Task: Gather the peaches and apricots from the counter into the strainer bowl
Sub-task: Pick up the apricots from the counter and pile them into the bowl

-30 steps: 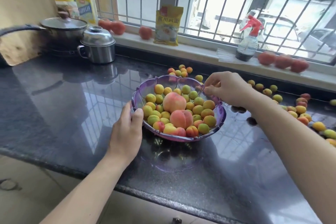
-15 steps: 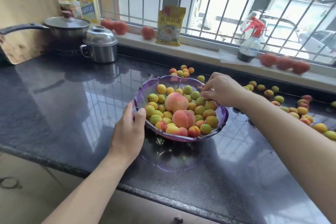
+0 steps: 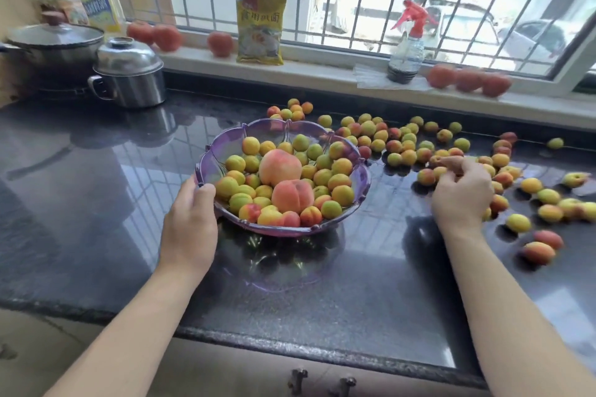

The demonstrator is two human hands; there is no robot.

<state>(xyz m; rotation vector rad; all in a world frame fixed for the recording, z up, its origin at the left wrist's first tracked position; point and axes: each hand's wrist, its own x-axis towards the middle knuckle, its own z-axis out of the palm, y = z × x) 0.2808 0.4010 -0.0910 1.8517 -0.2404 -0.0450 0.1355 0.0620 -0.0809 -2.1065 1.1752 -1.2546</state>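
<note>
Right hand (image 3: 461,193) left strainer bowl (image 3: 209,167), now curling among loose apricots (image 3: 403,145) on desk (image 3: 96,203); contents unclear. Left hand (image 3: 190,222) grips bowl rim. Next load coming.

Hidden beneath the right hand (image 3: 461,195): several apricots (image 3: 498,203) and the fingertips' grip; cut off at the left edge: pan (image 3: 51,42); motion-blurred: tomatoes (image 3: 469,80) on the sill.

We have one view only, from the head; it looks forward and down, near the worktop (image 3: 80,203).
</note>
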